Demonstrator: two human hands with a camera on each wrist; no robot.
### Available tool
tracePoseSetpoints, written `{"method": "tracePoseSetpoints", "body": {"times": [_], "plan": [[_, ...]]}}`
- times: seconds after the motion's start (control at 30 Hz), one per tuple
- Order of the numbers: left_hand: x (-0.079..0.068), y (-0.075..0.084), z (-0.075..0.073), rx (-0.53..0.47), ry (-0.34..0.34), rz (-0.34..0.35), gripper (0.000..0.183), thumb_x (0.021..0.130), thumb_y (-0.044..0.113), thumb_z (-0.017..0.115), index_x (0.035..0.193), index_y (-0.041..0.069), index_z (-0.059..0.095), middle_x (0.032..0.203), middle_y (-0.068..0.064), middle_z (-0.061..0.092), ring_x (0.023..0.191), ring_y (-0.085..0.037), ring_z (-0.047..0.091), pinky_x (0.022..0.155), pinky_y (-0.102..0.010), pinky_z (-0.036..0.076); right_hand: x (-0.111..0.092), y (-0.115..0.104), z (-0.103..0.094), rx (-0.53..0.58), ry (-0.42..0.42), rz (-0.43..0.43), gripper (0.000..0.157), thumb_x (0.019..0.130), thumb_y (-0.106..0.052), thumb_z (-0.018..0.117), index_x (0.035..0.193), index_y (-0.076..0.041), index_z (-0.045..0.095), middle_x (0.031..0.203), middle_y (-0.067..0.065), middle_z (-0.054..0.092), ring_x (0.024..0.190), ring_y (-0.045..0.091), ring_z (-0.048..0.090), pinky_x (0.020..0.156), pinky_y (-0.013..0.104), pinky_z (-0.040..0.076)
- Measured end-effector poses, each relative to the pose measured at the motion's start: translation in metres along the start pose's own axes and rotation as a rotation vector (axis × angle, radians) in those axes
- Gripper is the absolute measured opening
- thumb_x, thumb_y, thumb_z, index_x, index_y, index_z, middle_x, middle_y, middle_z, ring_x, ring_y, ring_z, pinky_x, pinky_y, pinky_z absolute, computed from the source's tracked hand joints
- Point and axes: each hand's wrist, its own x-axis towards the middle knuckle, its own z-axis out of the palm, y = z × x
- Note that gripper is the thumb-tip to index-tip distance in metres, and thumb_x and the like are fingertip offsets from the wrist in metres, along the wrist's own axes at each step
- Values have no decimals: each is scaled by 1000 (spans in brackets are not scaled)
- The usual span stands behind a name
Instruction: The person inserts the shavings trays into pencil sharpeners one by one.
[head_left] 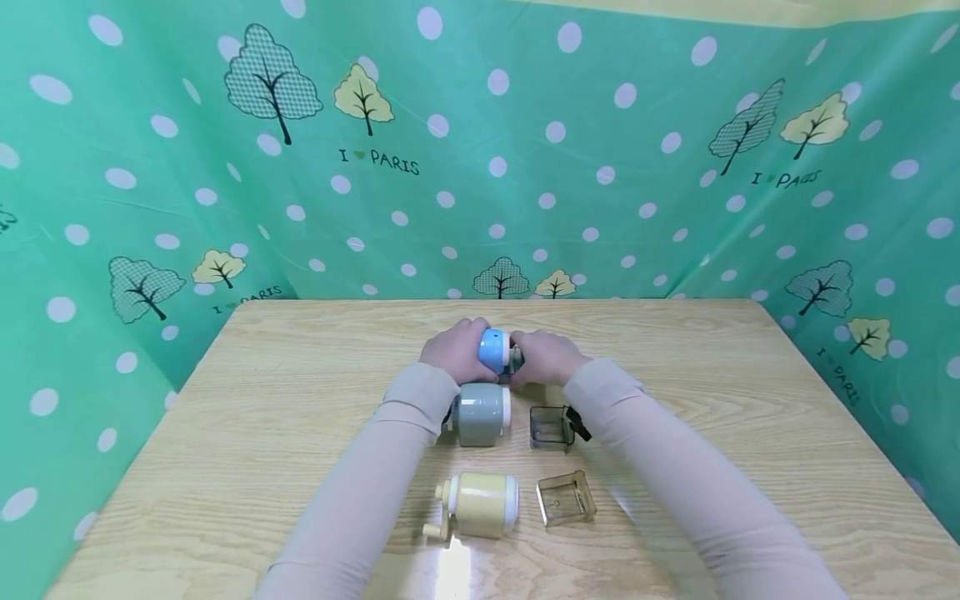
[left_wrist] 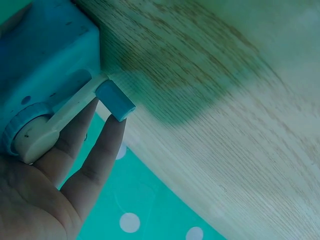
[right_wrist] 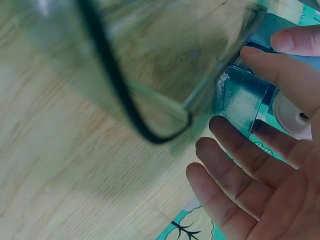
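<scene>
In the head view a blue crank pencil sharpener (head_left: 492,350) lies on its side at the far middle of the table, and my left hand (head_left: 457,350) grips it. Its white crank (left_wrist: 55,117) with a blue knob (left_wrist: 115,100) passes in front of the left fingers in the left wrist view. My right hand (head_left: 547,356) is at the sharpener's other end. There its thumb and fingers pinch a clear blue shavings drawer (right_wrist: 240,97) beside the blue body. How far the drawer sits inside is partly hidden.
Nearer me lie a grey pencil sharpener (head_left: 481,415) and a cream one (head_left: 481,504) with its crank. A smoky clear drawer (head_left: 551,429) and a brownish clear drawer (head_left: 566,498) lie to their right. A green dotted curtain (head_left: 465,225) hangs behind the wooden table (head_left: 300,400).
</scene>
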Motion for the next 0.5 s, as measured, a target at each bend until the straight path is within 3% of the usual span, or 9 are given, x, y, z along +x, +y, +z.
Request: {"method": "tracePoseSetpoints", "body": {"times": [0.33,0.5], "plan": [[0,1,-1,8,-8,-5,70,71,40,87,127,17,52,111,-3,59,91,-18,61,75,-37,54,-4,2,-6,79,-38,9,74,75,-28,83,138,-6,50,122,11,67,103,25,64,95,45,52],[0,2,-3,10,-11,-8,71,71,40,87,128,17,52,111,-3,59,91,-18,61,74,-36,54,-3,4,-9,101,-62,3,67,75,-25,83,132,-4,54,120,12,67,105,26,64,98,44,51]]}}
